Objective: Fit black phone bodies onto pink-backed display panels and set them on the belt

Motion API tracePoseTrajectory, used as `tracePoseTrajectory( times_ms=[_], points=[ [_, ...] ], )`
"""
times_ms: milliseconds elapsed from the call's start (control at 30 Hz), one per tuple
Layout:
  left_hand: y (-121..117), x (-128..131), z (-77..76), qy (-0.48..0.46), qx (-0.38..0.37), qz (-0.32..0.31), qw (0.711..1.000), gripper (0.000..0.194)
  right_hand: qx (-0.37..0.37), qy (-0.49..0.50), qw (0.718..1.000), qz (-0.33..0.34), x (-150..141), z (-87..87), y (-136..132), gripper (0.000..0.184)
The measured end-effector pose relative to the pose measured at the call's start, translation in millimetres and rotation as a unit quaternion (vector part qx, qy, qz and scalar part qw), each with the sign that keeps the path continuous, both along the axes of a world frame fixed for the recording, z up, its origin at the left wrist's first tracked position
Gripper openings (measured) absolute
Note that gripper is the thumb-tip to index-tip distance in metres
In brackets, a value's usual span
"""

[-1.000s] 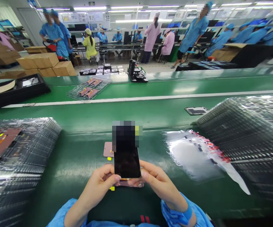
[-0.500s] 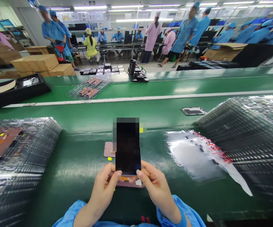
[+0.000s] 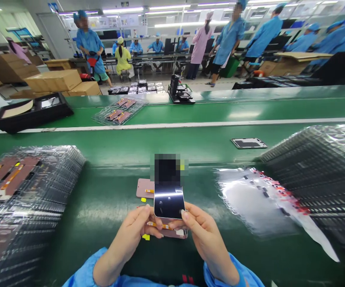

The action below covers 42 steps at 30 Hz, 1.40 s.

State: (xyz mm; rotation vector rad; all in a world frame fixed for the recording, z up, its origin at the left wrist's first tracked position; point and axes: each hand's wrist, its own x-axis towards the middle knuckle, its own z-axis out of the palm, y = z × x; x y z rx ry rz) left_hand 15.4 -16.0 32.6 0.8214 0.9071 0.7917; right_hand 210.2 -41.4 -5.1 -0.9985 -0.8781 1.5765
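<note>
Both my hands hold a glossy black phone screen panel [image 3: 169, 203] upright by its lower edge, and a bright reflection crosses its face. The top of the panel is hidden by a pixelated patch. My left hand [image 3: 135, 225] pinches its lower left side, and my right hand [image 3: 202, 233] pinches its lower right corner. Under my fingers lies a pink flat sheet [image 3: 177, 233] with an orange flex strip [image 3: 157, 225] across it. Another pink sheet [image 3: 144, 188] lies just behind the panel, with small yellow tags near it.
I sit at a green conveyor belt [image 3: 100, 149]. Stacked clear plastic trays [image 3: 26, 187] [image 3: 318, 171] stand on both sides of me, and a shiny plastic bag [image 3: 256, 203] lies to the right. Beyond are a dark panel [image 3: 248, 143], trays, cardboard boxes and co-workers in blue gowns.
The whole scene has shifted right as my head turned. The panel now tilts enough to catch a bright reflection, and both hands still hold it.
</note>
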Motion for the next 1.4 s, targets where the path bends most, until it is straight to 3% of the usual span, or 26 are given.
tracePoseTrajectory(
  times_ms=[400,533,600,667,767,867,967,1133,1400],
  points=[
    [2.1,-5.3,-7.9,0.117,0.058,-0.039,0.991,0.048,0.018,-0.047,0.999,0.005,-0.5,-2.4,3.7,0.035],
    [7.4,-9.7,-2.2,0.09,0.076,-0.057,0.991,0.036,0.027,-0.072,0.997,0.006,-1.1,-1.4,0.0,0.036],
    [11.6,-11.3,1.0,0.033,0.106,-0.022,0.994,0.044,0.032,-0.09,0.995,0.036,-2.5,0.4,-3.5,0.038],
    [15.6,-12.3,3.6,0.003,0.124,0.036,0.992,0.061,0.044,-0.12,0.986,0.109,-2.9,2.2,-5.8,0.039],
    [18.0,-11.3,6.5,0.01,0.11,0.058,0.992,0.057,0.077,-0.129,0.97,0.191,0.7,3.9,-3.1,0.04],
    [14.4,-7.2,7.6,-0.023,0.074,-0.005,0.997,0.051,0.077,-0.052,0.988,0.125,7.7,5.2,6.7,0.047],
    [7.8,-2.7,5.8,-0.054,0.045,-0.048,0.996,0.051,0.022,0.02,0.998,0.056,11.7,8.5,17.3,0.052],
    [1.1,-0.1,0.8,-0.061,0.043,-0.079,0.994,0.049,-0.012,0.045,0.997,0.064,9.5,11.5,23.4,0.049],
    [-5.2,-1.2,-1.7,-0.017,0.064,-0.061,0.996,0.067,-0.002,0.019,0.999,0.044,9.8,5.3,20.2,0.049]
  ],
)
